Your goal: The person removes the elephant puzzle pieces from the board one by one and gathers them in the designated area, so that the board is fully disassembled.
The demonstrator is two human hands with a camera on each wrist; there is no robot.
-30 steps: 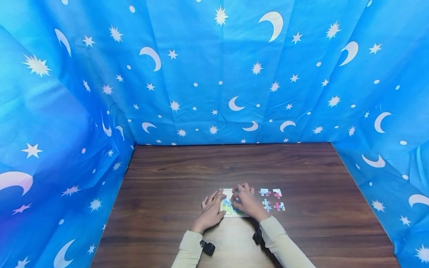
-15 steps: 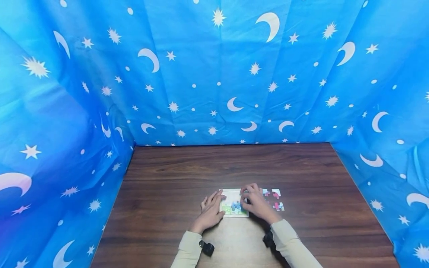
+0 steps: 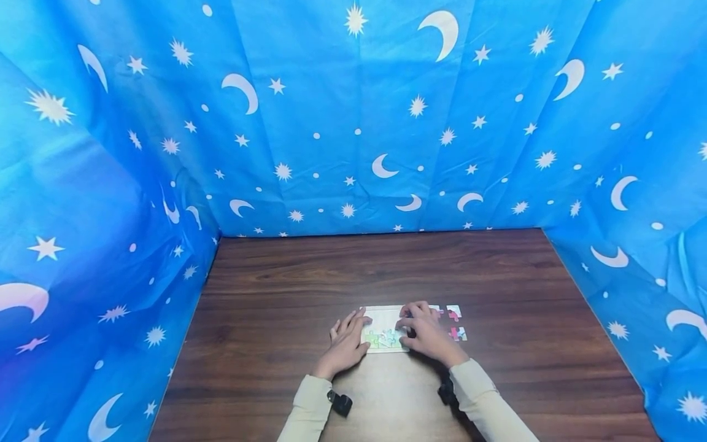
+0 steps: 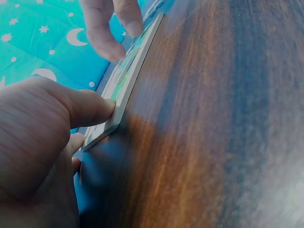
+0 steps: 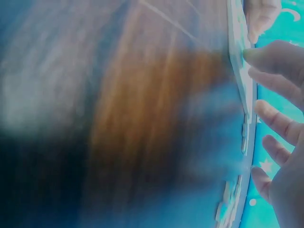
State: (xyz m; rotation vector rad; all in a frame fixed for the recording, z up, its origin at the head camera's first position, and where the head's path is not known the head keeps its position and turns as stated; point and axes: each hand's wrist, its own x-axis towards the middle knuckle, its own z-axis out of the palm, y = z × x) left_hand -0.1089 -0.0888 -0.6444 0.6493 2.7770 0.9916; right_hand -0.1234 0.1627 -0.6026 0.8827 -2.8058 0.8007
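A pale, shallow puzzle tray (image 3: 381, 314) lies on the table, with joined green and light-blue pieces (image 3: 381, 339) along its near side and a bare pale area behind them. My left hand (image 3: 345, 347) rests on the tray's left end with extended fingers; in the left wrist view its thumb (image 4: 97, 107) presses the near corner. My right hand (image 3: 428, 331) hovers at the tray's right end, fingers loosely bent. In the right wrist view its thumb and index finger (image 5: 270, 83) are apart at the tray's edge, with nothing seen between them.
Loose puzzle pieces, including a red-and-white one (image 3: 454, 312) and a pink-and-blue one (image 3: 458, 334), lie right of the tray, some partly behind my right hand. The dark wooden table (image 3: 287, 288) is enclosed by a blue star-and-moon curtain (image 3: 331, 110).
My right hand has moved right from the tray's middle, uncovering the pieces along the near side. A blue piece among them now lies flatter. The left hand has stayed put.
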